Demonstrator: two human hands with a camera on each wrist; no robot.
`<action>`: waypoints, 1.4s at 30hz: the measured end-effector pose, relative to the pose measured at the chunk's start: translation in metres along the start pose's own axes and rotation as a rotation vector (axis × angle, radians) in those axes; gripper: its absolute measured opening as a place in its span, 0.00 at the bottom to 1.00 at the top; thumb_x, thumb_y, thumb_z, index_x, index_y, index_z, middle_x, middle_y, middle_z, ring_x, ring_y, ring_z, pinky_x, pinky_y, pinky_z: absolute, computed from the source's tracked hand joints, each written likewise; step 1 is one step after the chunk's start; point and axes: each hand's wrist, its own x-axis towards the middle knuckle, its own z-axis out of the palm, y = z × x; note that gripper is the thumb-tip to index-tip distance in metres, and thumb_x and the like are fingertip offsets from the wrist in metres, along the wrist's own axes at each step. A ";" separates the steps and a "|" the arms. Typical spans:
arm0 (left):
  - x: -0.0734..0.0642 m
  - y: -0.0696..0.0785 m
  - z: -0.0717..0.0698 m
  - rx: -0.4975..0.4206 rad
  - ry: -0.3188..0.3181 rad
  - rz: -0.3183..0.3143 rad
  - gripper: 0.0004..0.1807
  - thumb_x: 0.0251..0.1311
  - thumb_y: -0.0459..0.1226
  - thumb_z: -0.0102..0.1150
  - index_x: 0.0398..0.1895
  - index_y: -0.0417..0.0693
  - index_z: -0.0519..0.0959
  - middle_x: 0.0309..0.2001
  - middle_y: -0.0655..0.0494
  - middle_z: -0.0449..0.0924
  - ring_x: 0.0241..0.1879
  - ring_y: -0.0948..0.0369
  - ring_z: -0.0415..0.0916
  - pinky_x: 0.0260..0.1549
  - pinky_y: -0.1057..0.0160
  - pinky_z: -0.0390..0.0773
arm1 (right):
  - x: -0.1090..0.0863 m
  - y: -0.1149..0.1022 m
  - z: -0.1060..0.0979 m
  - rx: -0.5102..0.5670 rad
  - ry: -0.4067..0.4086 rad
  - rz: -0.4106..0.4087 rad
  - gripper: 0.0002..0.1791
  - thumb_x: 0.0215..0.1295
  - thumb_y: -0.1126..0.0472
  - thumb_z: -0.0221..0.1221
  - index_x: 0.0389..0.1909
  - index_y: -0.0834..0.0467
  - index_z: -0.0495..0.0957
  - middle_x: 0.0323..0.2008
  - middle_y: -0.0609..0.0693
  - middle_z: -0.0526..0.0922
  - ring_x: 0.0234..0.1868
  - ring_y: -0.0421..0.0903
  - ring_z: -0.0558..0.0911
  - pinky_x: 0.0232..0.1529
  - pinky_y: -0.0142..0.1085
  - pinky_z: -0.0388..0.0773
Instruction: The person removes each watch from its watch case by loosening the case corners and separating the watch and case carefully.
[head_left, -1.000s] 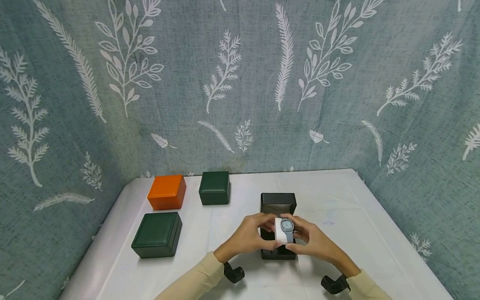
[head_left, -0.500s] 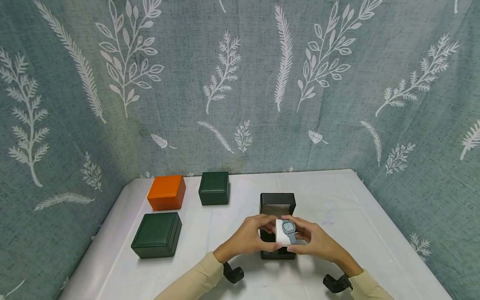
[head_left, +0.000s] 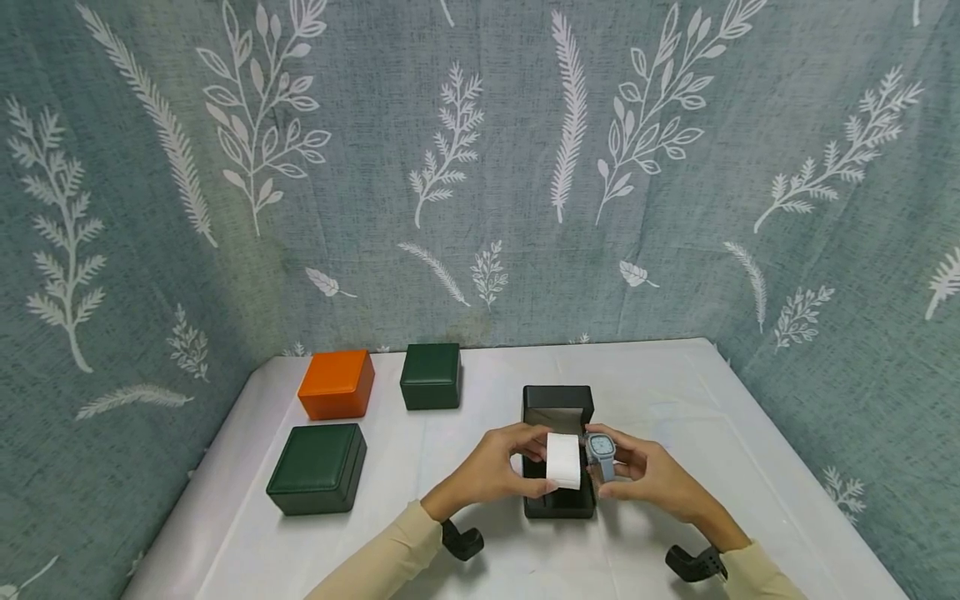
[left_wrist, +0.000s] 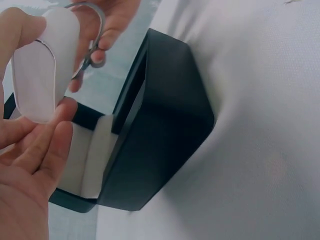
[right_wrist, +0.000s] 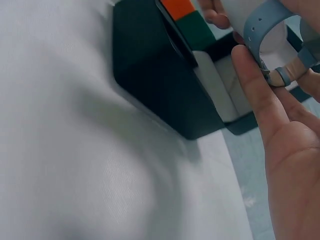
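Note:
In the head view my left hand (head_left: 491, 468) pinches a white watch cushion (head_left: 562, 461) between thumb and fingertips. To its right, my right hand (head_left: 660, 482) holds a light-blue wristwatch (head_left: 601, 450), with the square face turned up. A small gap separates watch and cushion. Both are above an open black watch box (head_left: 557, 400) whose lid stands raised at the back. The left wrist view shows the rounded side of the cushion (left_wrist: 35, 80) in my fingers. In the right wrist view the strap (right_wrist: 257, 35) forms a closed loop with nothing inside it.
Three more boxes lie on the white table (head_left: 675, 400) at the left, all with lids down: an orange box (head_left: 335, 383), a small green box (head_left: 431, 375) and a larger green box (head_left: 317, 468). Leaf-patterned curtains (head_left: 480, 167) border the table behind and at the sides.
The watch was around the cushion earlier. It has slid off to the right in my right hand, while the cushion stays in my left hand above the box.

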 end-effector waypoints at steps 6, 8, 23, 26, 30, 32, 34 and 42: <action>0.002 -0.002 0.003 0.009 0.020 0.016 0.39 0.55 0.43 0.79 0.68 0.38 0.74 0.50 0.58 0.81 0.48 0.67 0.81 0.52 0.67 0.80 | -0.007 -0.001 -0.008 -0.021 0.052 0.003 0.46 0.63 0.75 0.66 0.80 0.61 0.57 0.68 0.75 0.65 0.58 0.51 0.82 0.51 0.38 0.83; 0.002 -0.003 0.004 0.016 0.021 0.025 0.39 0.54 0.42 0.79 0.68 0.37 0.74 0.50 0.58 0.80 0.48 0.67 0.82 0.51 0.67 0.81 | -0.010 -0.001 -0.010 -0.032 0.071 0.003 0.46 0.63 0.75 0.67 0.80 0.61 0.57 0.69 0.74 0.64 0.57 0.49 0.82 0.51 0.37 0.83; 0.003 -0.004 0.007 0.022 0.037 0.033 0.40 0.51 0.43 0.82 0.66 0.38 0.76 0.49 0.56 0.78 0.46 0.64 0.83 0.49 0.66 0.82 | -0.038 0.015 -0.035 -0.050 0.193 0.037 0.45 0.62 0.74 0.68 0.79 0.62 0.59 0.66 0.67 0.69 0.52 0.47 0.85 0.49 0.39 0.84; 0.003 -0.005 0.008 0.016 0.039 0.035 0.40 0.51 0.43 0.82 0.65 0.36 0.76 0.48 0.56 0.78 0.46 0.64 0.83 0.48 0.65 0.83 | -0.042 0.018 -0.039 -0.050 0.207 0.051 0.46 0.62 0.73 0.68 0.79 0.63 0.57 0.65 0.69 0.69 0.52 0.46 0.85 0.49 0.40 0.84; 0.003 -0.006 0.009 0.004 0.040 0.026 0.41 0.51 0.42 0.82 0.68 0.36 0.75 0.49 0.57 0.78 0.46 0.64 0.83 0.49 0.65 0.82 | -0.048 0.021 -0.043 -0.045 0.232 0.074 0.47 0.62 0.73 0.68 0.79 0.63 0.56 0.66 0.75 0.67 0.53 0.47 0.85 0.50 0.41 0.84; 0.003 -0.006 0.010 0.002 0.042 0.023 0.42 0.51 0.42 0.82 0.68 0.37 0.75 0.49 0.57 0.78 0.47 0.64 0.83 0.49 0.66 0.82 | -0.051 0.022 -0.046 -0.049 0.249 0.086 0.46 0.63 0.72 0.68 0.80 0.62 0.57 0.66 0.76 0.67 0.54 0.47 0.85 0.50 0.40 0.84; 0.003 -0.006 0.010 0.002 0.045 0.023 0.42 0.51 0.42 0.82 0.69 0.38 0.75 0.50 0.57 0.78 0.47 0.63 0.83 0.49 0.66 0.82 | -0.054 0.024 -0.049 -0.056 0.257 0.089 0.44 0.66 0.71 0.66 0.80 0.61 0.56 0.66 0.76 0.67 0.55 0.47 0.84 0.52 0.39 0.84; 0.004 -0.009 0.012 -0.007 0.048 0.022 0.41 0.51 0.41 0.82 0.68 0.38 0.75 0.50 0.56 0.78 0.48 0.63 0.83 0.49 0.66 0.82 | -0.070 0.030 -0.059 -0.082 0.266 0.129 0.39 0.74 0.68 0.59 0.81 0.58 0.54 0.69 0.68 0.69 0.60 0.44 0.82 0.54 0.36 0.82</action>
